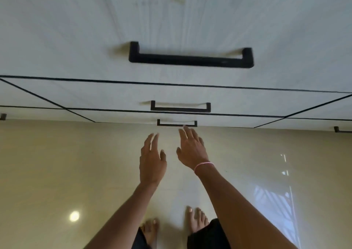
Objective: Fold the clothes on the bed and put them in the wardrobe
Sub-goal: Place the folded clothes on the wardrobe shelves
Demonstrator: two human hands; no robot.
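**At the wardrobe, hands empty, drawers closed**

Nearest to us, two bare feet (pixel 197 220) stand on the glossy beige tiled floor (pixel 57 172), with the hems of dark trousers (pixel 207 235) just above them. Both forearms stretch forward from there. The left hand (pixel 152 159) is released, fingers straight and slightly spread, holding nothing. The right hand (pixel 190 147), with a thin pink-and-white braided bracelet (pixel 203 166) at the wrist, is just as slack and bare; its fingertips reach up to the small black bar handle of the lowest drawer (pixel 177 124). From this steep angle they may be touching it or only hovering just short; we cannot tell which.

Beyond the hands rises the pale wood-grain wardrobe (pixel 76 39). Above the lowest drawer sit a middle drawer with its black bar handle (pixel 180 107) and a top drawer with a larger-looking black bar handle (pixel 190 58). All three fronts lie flush and closed.

The clothes are nowhere in view, and neither is the bed, so we cannot say how many garments are folded or stowed. We judge this a moment at the storing end of the task: either a drawer is about to be opened, or one has just been closed. What remains depends on whatever lies on the bed, out of sight.
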